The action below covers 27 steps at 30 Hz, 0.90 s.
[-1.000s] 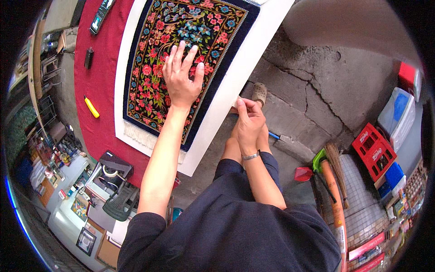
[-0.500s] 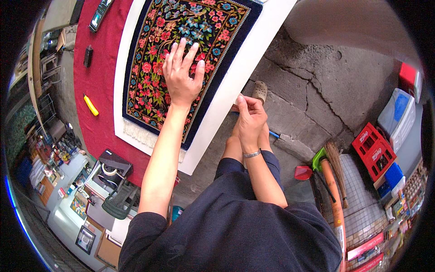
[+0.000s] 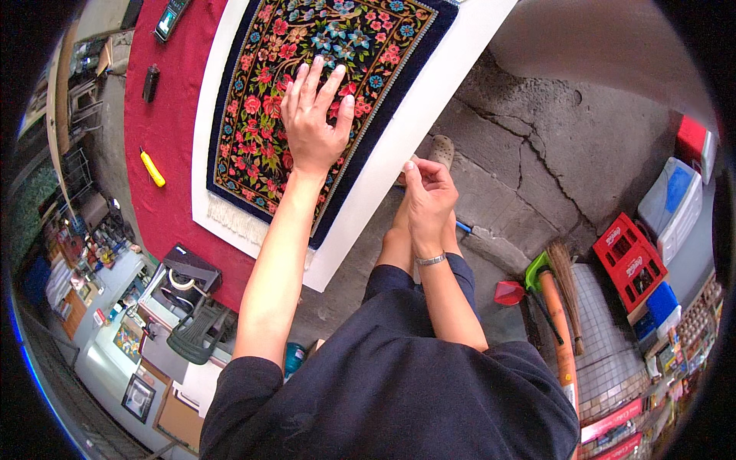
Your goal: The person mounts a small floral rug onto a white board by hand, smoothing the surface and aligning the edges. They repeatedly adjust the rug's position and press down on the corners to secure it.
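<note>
A small floral rug point(image 3: 257, 146) with a navy border and pale fringe lies on a white board point(image 3: 414, 123). My left hand point(image 3: 316, 136) rests flat on the rug's pattern, fingers spread. Just off the board's right edge is my right hand point(image 3: 431, 195), thumb and fingertips pinched together. Whatever may be between those fingertips is too small or hidden to make out. A metal band point(image 3: 431, 260) circles my right wrist. Left of the board, a yellow cutter-like tool point(image 3: 152, 168) lies on the dark red cloth point(image 3: 165, 215).
A phone point(image 3: 170, 19) and a small black object point(image 3: 151, 83) lie on the cloth. Cracked concrete floor point(image 3: 529, 176) is to the right, with a red crate point(image 3: 630, 261), a broom point(image 3: 566, 291) and a red dustpan-like piece point(image 3: 509, 292). A cluttered desk point(image 3: 107, 368) stands lower left.
The view has shifted slightly, so the rug and board sit a little differently in it. My left hand stays flat on the rug and my right hand stays pinched beside the board's edge.
</note>
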{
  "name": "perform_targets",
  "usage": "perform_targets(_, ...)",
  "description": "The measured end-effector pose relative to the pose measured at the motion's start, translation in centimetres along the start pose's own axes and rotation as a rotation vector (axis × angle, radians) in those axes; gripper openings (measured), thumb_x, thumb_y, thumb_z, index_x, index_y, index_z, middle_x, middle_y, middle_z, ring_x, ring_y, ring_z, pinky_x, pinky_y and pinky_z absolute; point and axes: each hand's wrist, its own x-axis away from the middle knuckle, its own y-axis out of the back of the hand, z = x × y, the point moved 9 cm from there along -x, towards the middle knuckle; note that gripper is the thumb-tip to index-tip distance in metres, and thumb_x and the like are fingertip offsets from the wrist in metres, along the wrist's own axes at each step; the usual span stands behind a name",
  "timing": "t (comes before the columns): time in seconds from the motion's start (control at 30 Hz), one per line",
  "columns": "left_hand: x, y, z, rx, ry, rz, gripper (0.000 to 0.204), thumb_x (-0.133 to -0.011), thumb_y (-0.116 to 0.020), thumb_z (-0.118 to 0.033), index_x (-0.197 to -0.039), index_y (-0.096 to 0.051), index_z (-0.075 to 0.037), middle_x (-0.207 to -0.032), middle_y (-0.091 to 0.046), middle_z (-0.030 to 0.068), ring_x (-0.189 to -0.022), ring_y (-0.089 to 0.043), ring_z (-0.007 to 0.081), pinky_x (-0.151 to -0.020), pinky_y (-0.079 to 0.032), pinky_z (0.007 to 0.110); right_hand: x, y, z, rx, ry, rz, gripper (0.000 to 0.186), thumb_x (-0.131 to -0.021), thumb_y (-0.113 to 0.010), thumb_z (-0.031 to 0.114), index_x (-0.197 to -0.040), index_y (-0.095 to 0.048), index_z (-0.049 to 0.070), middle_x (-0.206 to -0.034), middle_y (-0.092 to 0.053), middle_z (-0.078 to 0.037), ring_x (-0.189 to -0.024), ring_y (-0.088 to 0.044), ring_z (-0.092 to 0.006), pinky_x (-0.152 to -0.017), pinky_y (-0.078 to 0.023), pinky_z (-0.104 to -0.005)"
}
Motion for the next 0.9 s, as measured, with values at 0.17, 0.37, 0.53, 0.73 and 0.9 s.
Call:
perform_targets(0.17,0.0,0.0,0.1,0.01,0.001,-0.005,0.042,-0.093,-0.065,-0.028,-0.135,-0.064,-0.019,-0.148,-0.053,0.0107,-0.137,-0.047,0.0353,-0.114,-0.032,0.049,-0.6,0.3,-1.0,0.018,-0.115,-0.018,0.018,-0.095,-0.071,0.014,-0.097,-0.066,-0.004,-0.086,-0.071,-0.007,-0.073,-0.068,-0.0112,-0.066,-0.059,-0.0249)
perform_targets(0.37,0.0,-0.1,0.1,0.009,-0.002,-0.015,0.042,-0.093,-0.065,-0.028,-0.135,-0.064,-0.02,-0.148,-0.053,0.0105,-0.136,-0.047,0.0344,-0.114,-0.032,0.048,-0.2,0.0,-0.8,0.027,-0.132,0.016,0.017,-0.094,-0.07,0.01,-0.101,-0.063,-0.004,-0.091,-0.069,-0.008,-0.077,-0.068,-0.0115,-0.067,-0.06,-0.0253)
perform_targets(0.53,0.0,0.0,0.1,0.0,0.01,-0.009,0.042,-0.093,-0.065,-0.028,-0.134,-0.065,-0.02,-0.147,-0.054,0.0107,-0.136,-0.048,0.0341,-0.114,-0.032,0.048,0.0,-0.1,-1.5,-0.01,-0.093,0.116,0.024,-0.092,-0.071,0.005,-0.11,-0.057,-0.004,-0.096,-0.062,-0.006,-0.082,-0.064,-0.0098,-0.07,-0.057,-0.0232)
perform_targets(0.73,-0.2,0.1,0.1,-0.003,0.006,-0.006,0.042,-0.093,-0.064,-0.028,-0.134,-0.065,-0.02,-0.146,-0.054,0.0109,-0.136,-0.048,0.0351,-0.113,-0.033,0.049,0.1,0.0,-1.6,0.041,-0.057,0.123,0.024,-0.09,-0.072,0.003,-0.108,-0.057,-0.004,-0.096,-0.061,-0.005,-0.081,-0.062,-0.0089,-0.07,-0.053,-0.021)
perform_targets(0.9,-0.1,0.1,0.1,0.0,0.006,-0.013,0.041,-0.093,-0.064,-0.028,-0.133,-0.065,-0.019,-0.146,-0.054,0.0108,-0.135,-0.048,0.0348,-0.113,-0.034,0.049,-0.6,-0.3,-1.6,-0.056,-0.171,0.074,0.016,-0.094,-0.069,0.007,-0.101,-0.059,-0.002,-0.091,-0.066,-0.005,-0.076,-0.065,-0.0091,-0.063,-0.056,-0.0219)
